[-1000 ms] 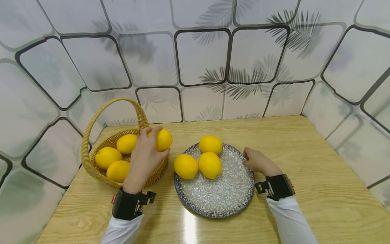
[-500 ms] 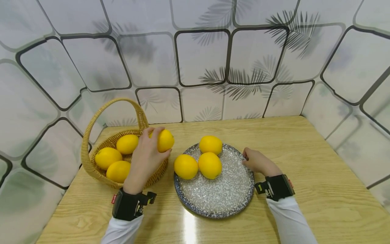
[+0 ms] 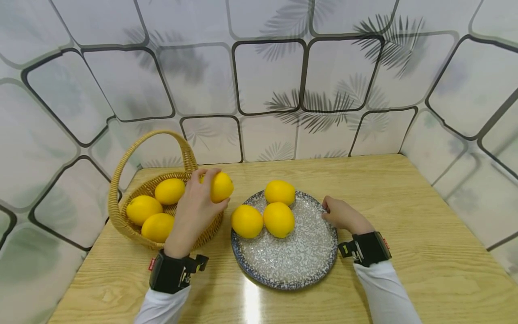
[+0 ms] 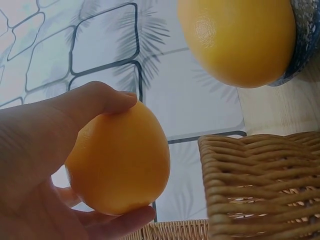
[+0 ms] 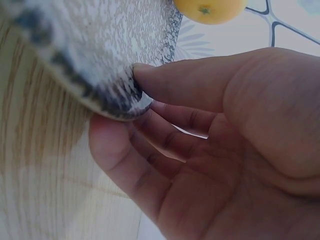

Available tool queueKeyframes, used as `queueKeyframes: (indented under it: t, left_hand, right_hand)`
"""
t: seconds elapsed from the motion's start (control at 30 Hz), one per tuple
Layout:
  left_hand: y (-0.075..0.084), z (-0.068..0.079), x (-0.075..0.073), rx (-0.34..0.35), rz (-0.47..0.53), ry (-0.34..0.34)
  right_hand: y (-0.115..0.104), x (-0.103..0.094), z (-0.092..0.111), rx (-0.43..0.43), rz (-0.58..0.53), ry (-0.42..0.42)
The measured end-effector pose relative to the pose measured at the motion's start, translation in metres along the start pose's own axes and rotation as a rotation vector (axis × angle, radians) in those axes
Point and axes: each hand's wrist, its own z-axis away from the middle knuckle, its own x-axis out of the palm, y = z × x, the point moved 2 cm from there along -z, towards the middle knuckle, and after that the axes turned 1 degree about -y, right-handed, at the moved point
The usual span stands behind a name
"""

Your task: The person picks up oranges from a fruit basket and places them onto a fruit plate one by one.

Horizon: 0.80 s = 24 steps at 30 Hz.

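My left hand (image 3: pixel 196 202) grips a yellow lemon (image 3: pixel 222 187) above the right side of the wicker basket (image 3: pixel 117 220). In the left wrist view, thumb and fingers wrap around that lemon (image 4: pixel 125 160), beside the woven rim. My right hand (image 3: pixel 344 213) pinches the right rim of the speckled grey plate (image 3: pixel 299 256); the right wrist view has the thumb on top of the rim and fingers beneath. On the plate's left and back part lie three lemons (image 3: pixel 279 219). Several more lemons (image 3: pixel 144 210) sit in the basket, some partly hidden by my left hand and wrist.
The basket's tall arched handle (image 3: pixel 151 135) rises behind my left hand. Basket and plate stand close together on a light wooden table (image 3: pixel 404 216). A patterned wall covering (image 3: pixel 271 76) encloses the table at the back and sides.
My left hand has shifted slightly to the right with the lemon, toward the plate. My right hand, the plate and its lemons have stayed in place.
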Motion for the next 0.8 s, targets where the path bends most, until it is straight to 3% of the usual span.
queueKeyframes:
  t: [0.3, 0.8]
  left_hand:
    - [0.0016, -0.0005, 0.0015, -0.001, 0.005, -0.026]
    - [0.0058, 0.0013, 0.0027, 0.036, 0.016, -0.012]
  right_hand:
    - [0.0014, 0.0017, 0.0002, -0.001, -0.012, -0.012]
    - [0.0013, 0.0015, -0.0002, 0.007, -0.013, -0.013]
